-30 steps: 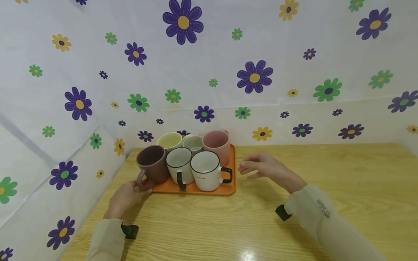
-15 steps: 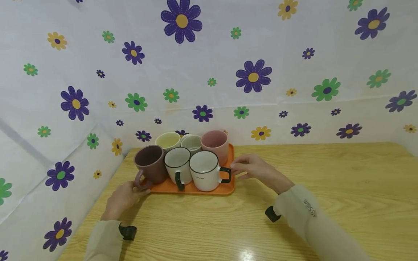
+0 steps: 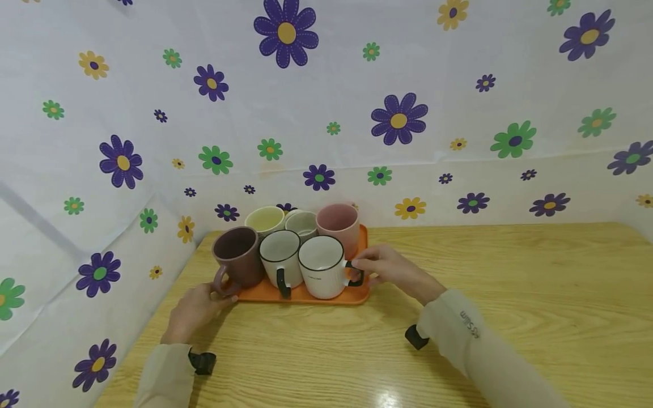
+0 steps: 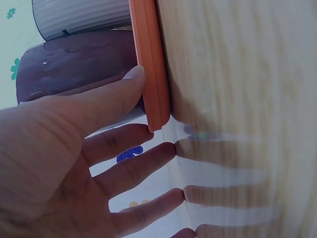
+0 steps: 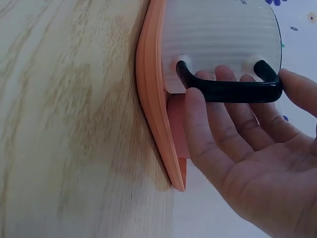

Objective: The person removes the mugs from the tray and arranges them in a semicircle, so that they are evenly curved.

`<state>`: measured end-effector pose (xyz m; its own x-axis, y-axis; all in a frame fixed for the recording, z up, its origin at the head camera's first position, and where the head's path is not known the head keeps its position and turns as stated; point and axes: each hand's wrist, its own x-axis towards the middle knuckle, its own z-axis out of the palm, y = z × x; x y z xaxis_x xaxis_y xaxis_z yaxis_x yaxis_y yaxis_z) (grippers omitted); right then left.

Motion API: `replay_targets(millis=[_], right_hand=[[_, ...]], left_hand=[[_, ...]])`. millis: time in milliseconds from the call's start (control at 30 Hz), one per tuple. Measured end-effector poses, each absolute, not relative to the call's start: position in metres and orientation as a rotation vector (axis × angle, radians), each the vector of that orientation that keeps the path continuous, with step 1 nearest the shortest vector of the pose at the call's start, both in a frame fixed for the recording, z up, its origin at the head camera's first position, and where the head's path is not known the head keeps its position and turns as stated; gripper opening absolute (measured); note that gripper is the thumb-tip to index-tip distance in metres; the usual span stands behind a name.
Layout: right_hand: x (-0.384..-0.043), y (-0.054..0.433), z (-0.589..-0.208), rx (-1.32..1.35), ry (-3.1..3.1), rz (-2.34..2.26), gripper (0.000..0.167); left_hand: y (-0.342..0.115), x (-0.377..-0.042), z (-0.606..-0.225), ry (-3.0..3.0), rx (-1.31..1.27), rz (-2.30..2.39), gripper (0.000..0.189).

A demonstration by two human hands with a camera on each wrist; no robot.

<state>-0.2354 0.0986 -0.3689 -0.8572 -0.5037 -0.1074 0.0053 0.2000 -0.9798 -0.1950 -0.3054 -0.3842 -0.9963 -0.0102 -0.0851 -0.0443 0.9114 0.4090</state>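
An orange tray (image 3: pixel 265 292) on the wooden table carries several mugs. My left hand (image 3: pixel 196 309) is at its front left corner, beside the dark brown mug (image 3: pixel 240 258). In the left wrist view the thumb (image 4: pixel 134 73) touches the tray rim and the index fingertip meets the corner; the other fingers are spread straight, tips at the tabletop. My right hand (image 3: pixel 395 272) holds the black handle (image 5: pixel 237 91) of the front right white mug (image 3: pixel 322 272), fingers passing behind it and thumb at its top end. This mug stands upright on the tray.
Another black-rimmed white mug (image 3: pixel 280 258) stands between the brown and held mugs. Behind them are a yellow mug (image 3: pixel 264 220), a pale grey mug (image 3: pixel 302 224) and a pink mug (image 3: pixel 339 226). A flower-patterned cloth (image 3: pixel 336 153) rises just behind the tray and at the left.
My right hand has moved left from beside the tray to the white mug's handle and taken hold of it. My left hand stays at the tray corner; the mugs have not moved.
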Motion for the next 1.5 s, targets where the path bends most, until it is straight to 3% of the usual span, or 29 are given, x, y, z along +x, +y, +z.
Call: replay_targets(millis=[700, 1500], right_hand=[[-0.227, 0.094, -0.368, -0.543, 2.186, -1.71, 0.025], [-0.218, 0.143, -0.347, -0.569, 2.207, -1.709, 0.025]], left_hand=[[-0.305, -0.193, -0.387, 2.987, -0.034, 0.677, 0.039], [-0.306, -0.193, -0.384, 2.981, -0.062, 0.668, 0.041]])
